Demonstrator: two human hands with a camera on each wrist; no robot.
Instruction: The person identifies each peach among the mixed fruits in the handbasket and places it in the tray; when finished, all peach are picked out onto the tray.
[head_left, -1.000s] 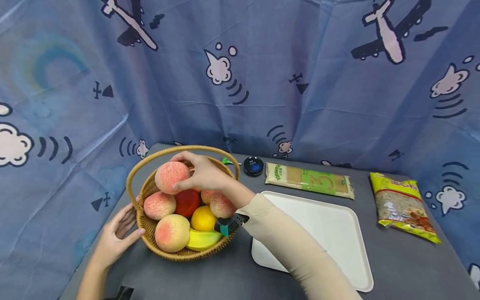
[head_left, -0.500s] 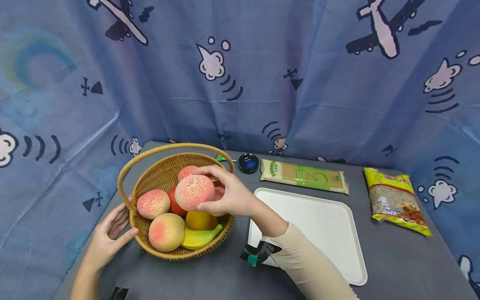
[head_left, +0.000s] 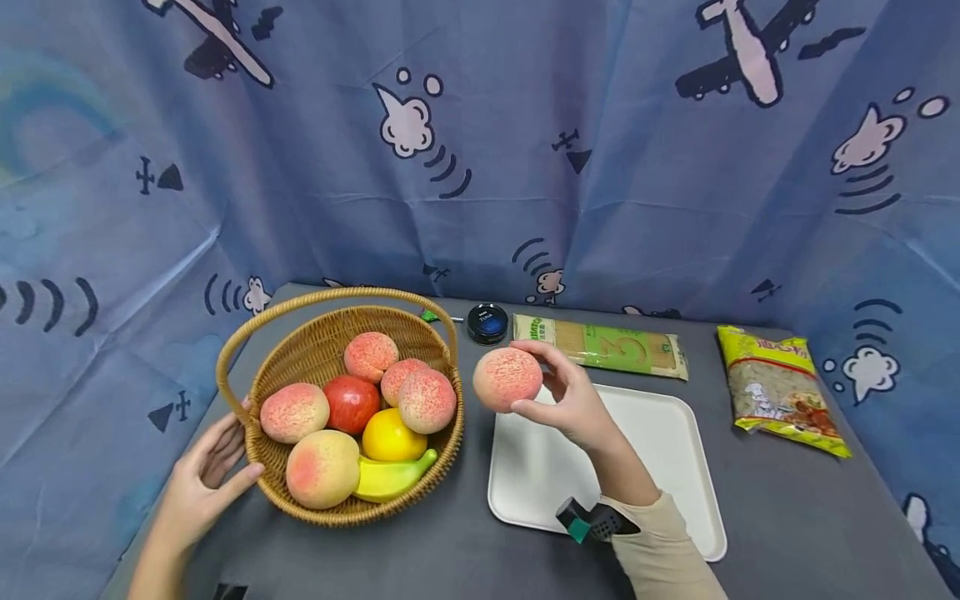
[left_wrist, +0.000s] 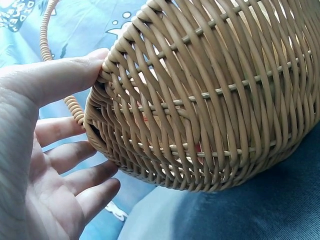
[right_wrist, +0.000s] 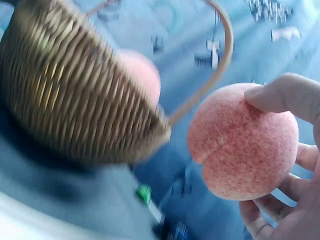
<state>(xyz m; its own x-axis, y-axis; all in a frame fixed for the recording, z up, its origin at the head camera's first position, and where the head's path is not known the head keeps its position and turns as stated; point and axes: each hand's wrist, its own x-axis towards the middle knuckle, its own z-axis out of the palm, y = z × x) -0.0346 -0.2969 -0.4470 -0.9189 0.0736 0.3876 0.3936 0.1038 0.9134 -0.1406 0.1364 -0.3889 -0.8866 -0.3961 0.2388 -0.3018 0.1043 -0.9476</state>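
Observation:
My right hand (head_left: 570, 404) holds a pink, speckled peach (head_left: 507, 379) between thumb and fingers, above the left end of a white tray (head_left: 678, 467). The right wrist view shows the peach's crease, with the thumb on one side and fingers on the other. At the left, a wicker basket (head_left: 352, 518) with a tall handle contains several peaches (head_left: 322, 468), a red apple (head_left: 350, 404), a yellow-orange round fruit (head_left: 393, 435) and a banana (head_left: 395, 477). My left hand (left_wrist: 60, 145) touches the basket's left rim, thumb and fingertips spread along it, fingers fairly straight.
Behind the tray lies a pack of noodles (head_left: 615, 346), with a round dark tin (head_left: 487, 323) to its left. A small green-tipped item (head_left: 429, 317) sits behind the basket. A yellow bag (head_left: 780, 392) lies at the right. Patterned blue curtains (head_left: 480, 167) enclose the grey table.
My right hand has carried the peach out of the basket, rightward to over the tray. The left hand has stayed at the basket's rim. The head view has shifted slightly.

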